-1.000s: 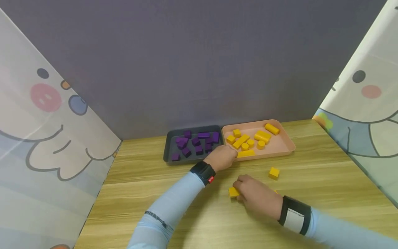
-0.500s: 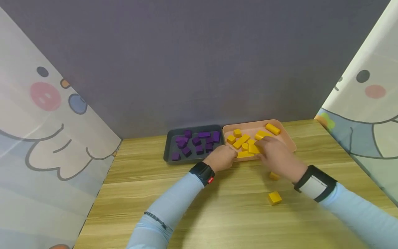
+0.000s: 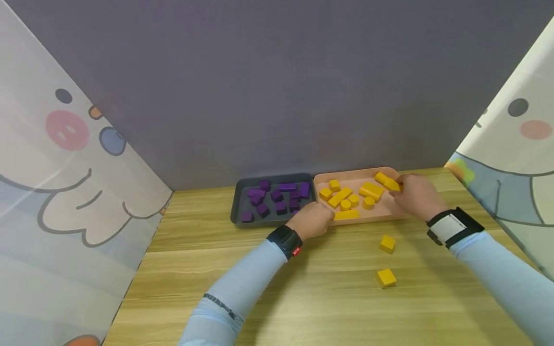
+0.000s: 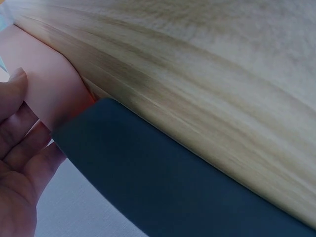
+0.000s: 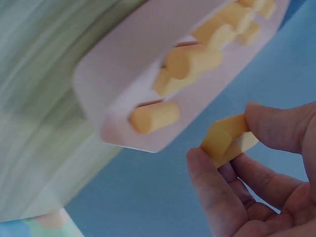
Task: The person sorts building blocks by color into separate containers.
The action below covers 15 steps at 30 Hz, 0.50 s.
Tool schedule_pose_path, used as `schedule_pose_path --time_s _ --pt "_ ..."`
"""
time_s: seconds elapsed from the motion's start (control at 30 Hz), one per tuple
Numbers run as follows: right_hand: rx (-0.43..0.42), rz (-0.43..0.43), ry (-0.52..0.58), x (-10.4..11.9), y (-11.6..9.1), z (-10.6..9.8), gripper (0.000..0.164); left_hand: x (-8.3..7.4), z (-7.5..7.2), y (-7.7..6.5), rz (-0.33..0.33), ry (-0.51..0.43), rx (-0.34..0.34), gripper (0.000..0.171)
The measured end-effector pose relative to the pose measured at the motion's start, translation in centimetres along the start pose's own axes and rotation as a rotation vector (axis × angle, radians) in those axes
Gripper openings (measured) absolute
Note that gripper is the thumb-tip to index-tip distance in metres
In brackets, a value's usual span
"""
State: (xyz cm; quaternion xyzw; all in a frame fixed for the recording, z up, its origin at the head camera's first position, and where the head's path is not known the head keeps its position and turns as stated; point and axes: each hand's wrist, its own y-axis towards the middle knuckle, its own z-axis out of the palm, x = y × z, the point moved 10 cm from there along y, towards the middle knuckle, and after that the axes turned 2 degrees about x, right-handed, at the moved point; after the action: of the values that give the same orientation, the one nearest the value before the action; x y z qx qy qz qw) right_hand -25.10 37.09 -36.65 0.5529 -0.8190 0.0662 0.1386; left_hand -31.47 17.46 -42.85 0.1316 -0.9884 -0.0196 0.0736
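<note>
My left hand (image 3: pixel 310 221) grips the near left rim of the pink tray (image 3: pixel 391 206); in the left wrist view the thumb lies against the outside of the pink wall (image 4: pixel 47 74). Between the thumb and fingers of my right hand (image 3: pixel 417 196) a yellow block (image 5: pixel 217 140) is pinched, held over the tray's right end. Fingers hide part of that block's shape. Several yellow blocks lie in the tray, among them a cylinder (image 5: pixel 157 117), a short round piece (image 3: pixel 369 203) and a long bar (image 3: pixel 347 214).
A dark grey tray (image 3: pixel 242 202) with several purple blocks (image 3: pixel 262 210) stands against the pink tray's left side. Two yellow blocks, one nearer the tray (image 3: pixel 387 244) and one closer to me (image 3: pixel 386 278), lie on the wooden table (image 3: pixel 195 250). A grey wall (image 3: pixel 277 96) rises behind.
My right hand has lifted a yellow block from the table, carried it over the tray's middle, then moved right to the tray's far right end. The left hand keeps its hold on the tray.
</note>
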Motion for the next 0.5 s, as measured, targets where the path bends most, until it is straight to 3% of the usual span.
schedule_pose_path --time_s 0.3,0.5 --pt "0.028 -0.01 -0.135 -0.9 1.3 1.7 0.04 0.1 0.0 -0.1 -0.005 0.001 -0.008 0.011" --pt "0.091 0.065 -0.053 -2.5 1.8 3.4 0.046 -0.1 -0.2 -0.2 -0.006 0.005 0.004 0.011"
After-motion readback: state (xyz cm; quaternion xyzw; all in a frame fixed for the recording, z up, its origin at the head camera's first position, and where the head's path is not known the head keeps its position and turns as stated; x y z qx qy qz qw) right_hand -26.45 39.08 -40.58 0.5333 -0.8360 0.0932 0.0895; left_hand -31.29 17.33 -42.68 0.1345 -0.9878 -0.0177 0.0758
